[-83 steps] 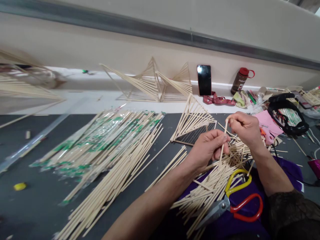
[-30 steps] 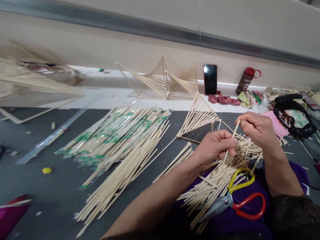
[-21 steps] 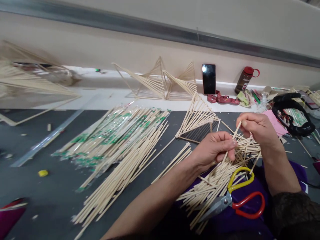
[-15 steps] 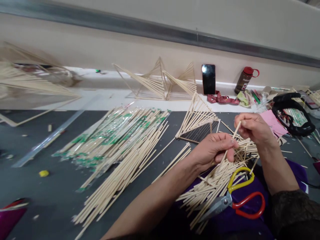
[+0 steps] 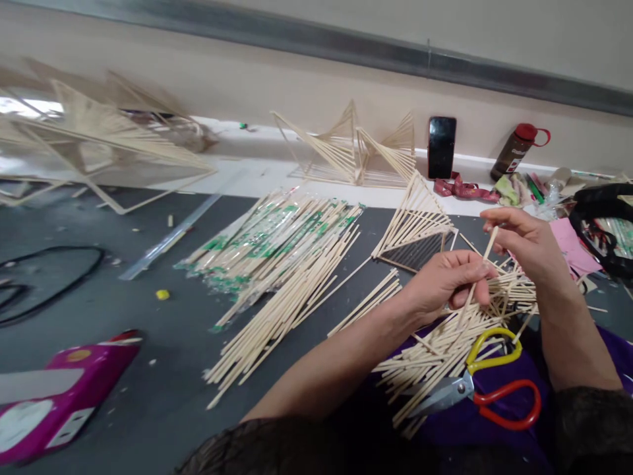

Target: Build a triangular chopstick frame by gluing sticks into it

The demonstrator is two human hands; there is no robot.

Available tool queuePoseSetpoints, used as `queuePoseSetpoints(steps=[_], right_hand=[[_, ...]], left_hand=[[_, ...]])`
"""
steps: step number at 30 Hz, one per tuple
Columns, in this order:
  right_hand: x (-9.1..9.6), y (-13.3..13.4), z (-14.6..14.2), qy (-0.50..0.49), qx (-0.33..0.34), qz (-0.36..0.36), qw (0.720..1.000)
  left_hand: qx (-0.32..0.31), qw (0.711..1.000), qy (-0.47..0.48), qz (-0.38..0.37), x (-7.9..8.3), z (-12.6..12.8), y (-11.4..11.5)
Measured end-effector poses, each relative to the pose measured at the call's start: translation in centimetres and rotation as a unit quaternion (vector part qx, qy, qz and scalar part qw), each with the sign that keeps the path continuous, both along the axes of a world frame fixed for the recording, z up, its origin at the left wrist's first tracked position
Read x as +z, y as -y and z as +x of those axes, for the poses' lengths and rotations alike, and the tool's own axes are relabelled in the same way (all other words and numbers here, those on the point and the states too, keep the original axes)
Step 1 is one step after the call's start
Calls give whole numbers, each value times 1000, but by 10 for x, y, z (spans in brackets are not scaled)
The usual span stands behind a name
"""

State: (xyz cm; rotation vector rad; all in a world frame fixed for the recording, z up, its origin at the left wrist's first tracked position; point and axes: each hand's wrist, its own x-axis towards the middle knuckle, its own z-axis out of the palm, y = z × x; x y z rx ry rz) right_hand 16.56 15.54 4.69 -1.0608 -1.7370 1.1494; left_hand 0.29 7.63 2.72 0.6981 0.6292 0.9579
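My left hand [image 5: 448, 285] is closed round the lower part of a short wooden stick [image 5: 479, 272], and my right hand [image 5: 523, 241] pinches the stick's top end between its fingers. Both hands hover over a loose heap of short cut sticks [image 5: 445, 349] lying partly on purple cloth [image 5: 499, 422]. Scissors [image 5: 482, 389] with one yellow and one red handle rest on that heap, just below my hands.
A big pile of long sticks and green-printed wrappers [image 5: 277, 264] lies mid-table. Stick frames stand behind: a small one [image 5: 415, 221], a twisted one [image 5: 353, 148], a large one [image 5: 93, 142]. Phone [image 5: 441, 146], brown bottle [image 5: 517, 148], black strap [image 5: 601, 227], magenta object [image 5: 54, 396], black cable [image 5: 49, 280].
The view has swung left, so everything sits further right and a magenta object and black cable now show at the left. My hands keep the same grip on the stick.
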Motion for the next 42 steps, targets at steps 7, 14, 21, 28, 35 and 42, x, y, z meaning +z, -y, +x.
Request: queuePoseSetpoints(steps=[7, 14, 21, 28, 35, 42], right_hand=[[1, 7, -4, -64, 114, -64, 989], [0, 1, 1, -83, 170, -115, 975], [8, 8, 0, 23, 135, -27, 990], [11, 14, -5, 48, 84, 53, 994], [1, 5, -7, -123, 131, -104, 978], [7, 20, -13, -21, 225, -92, 970]], left_hand=[[5, 999, -28, 18, -2, -1, -1], [-2, 999, -35, 18, -2, 0, -2], [15, 998, -53, 17, -5, 2, -3], [24, 998, -43, 27, -4, 3, -2], [76, 993, -33, 87, 14, -9, 0], [301, 943, -70, 119, 24, -29, -9]])
